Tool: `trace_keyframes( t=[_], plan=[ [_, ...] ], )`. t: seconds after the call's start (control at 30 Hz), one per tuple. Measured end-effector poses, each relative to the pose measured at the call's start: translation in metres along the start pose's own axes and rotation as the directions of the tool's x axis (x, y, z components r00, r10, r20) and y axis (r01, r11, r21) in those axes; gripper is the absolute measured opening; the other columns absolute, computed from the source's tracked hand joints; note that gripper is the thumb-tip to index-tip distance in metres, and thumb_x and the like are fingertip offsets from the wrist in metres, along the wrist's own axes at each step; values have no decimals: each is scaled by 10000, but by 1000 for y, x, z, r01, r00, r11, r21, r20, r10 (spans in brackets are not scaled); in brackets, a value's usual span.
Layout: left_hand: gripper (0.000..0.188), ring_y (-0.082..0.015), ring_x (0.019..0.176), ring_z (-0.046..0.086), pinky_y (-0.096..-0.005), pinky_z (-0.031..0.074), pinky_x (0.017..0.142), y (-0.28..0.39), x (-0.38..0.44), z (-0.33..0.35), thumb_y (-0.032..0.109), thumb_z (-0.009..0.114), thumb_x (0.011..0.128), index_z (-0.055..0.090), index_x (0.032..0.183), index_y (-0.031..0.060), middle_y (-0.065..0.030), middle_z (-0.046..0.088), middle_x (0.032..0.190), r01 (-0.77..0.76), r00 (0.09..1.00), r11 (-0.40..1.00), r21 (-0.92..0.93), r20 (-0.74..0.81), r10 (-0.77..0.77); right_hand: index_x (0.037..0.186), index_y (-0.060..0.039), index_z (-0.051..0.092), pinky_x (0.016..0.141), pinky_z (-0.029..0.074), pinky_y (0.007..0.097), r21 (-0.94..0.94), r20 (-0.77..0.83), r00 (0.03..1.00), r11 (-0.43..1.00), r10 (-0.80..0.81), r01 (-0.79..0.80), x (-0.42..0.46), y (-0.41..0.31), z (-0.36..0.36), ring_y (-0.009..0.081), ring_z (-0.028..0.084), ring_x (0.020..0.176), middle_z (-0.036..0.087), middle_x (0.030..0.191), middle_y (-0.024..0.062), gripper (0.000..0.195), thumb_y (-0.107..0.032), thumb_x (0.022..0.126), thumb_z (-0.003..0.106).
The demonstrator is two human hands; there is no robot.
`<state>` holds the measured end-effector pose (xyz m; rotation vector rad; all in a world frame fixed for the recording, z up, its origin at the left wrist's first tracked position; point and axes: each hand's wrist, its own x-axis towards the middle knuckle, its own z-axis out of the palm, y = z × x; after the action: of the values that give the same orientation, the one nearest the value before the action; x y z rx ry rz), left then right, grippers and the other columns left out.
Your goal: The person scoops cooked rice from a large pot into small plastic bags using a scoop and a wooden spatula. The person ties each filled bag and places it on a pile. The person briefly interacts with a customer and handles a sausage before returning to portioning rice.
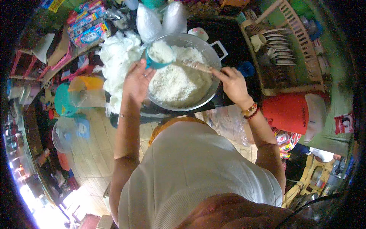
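Observation:
Before me is a large round metal pot (211, 91) with side handles, partly filled with white powder (173, 86) that looks like flour. My left hand (139, 79) grips a teal cup (151, 62) over the pot's left side. White powder fills the cup close to its rim. In my right hand (233, 83) is the handle end of a flat spatula or spoon (198, 66), coated with powder, its far end reaching toward the cup. Whether the tool touches the cup cannot be made out.
Left of the pot lies a heap of white plastic bags (118, 63). Two filled clear bags (148, 23) stand behind it. A dish rack (307, 54) with plates is at the right, above a red bucket (286, 113). Packets (90, 33) sit on the left shelf.

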<state>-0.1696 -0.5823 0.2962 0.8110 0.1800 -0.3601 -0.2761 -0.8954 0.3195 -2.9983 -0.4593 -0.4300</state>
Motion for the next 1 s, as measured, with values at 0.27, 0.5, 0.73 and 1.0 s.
trace_keyframes(
  t=[0.27, 0.5, 0.73, 1.0],
  plan=[
    [121, -152, 932, 586, -333, 445, 921, 26, -21, -7, 161, 622, 929, 566, 965, 61, -38, 620, 952, -121, 990, 992, 36, 71, 118, 1139, -186, 654, 626, 526, 441, 19, 372, 927, 998, 47, -58, 65, -35, 67, 319, 661, 720, 668, 816, 143, 301, -284, 865, 573],
    [116, -238, 961, 607, -425, 464, 950, 31, -39, -48, 167, 608, 931, 566, 974, 67, -66, 625, 965, -176, 984, 984, 39, 5, 176, 925, -180, 681, 623, 530, 492, 210, 423, 904, 977, -60, -33, 67, -53, 83, 360, 658, 679, 672, 740, 137, 265, -413, 858, 572],
    [100, -228, 962, 611, -408, 475, 935, 38, -51, -56, 153, 601, 935, 571, 964, 63, -69, 632, 982, -211, 977, 978, 6, -27, 211, 1018, -228, 722, 640, 532, 420, 238, 478, 872, 971, -104, -15, 67, -62, 79, 321, 658, 695, 690, 777, 101, 258, -408, 858, 629],
    [124, -147, 925, 554, -313, 436, 920, 35, -45, -41, 162, 619, 933, 558, 942, 55, -26, 578, 917, -136, 991, 990, 28, 6, 136, 1043, -188, 731, 677, 534, 372, 501, 481, 874, 838, -61, -217, 52, -55, 76, 271, 683, 719, 710, 830, 107, 333, -438, 830, 672]
  ],
)
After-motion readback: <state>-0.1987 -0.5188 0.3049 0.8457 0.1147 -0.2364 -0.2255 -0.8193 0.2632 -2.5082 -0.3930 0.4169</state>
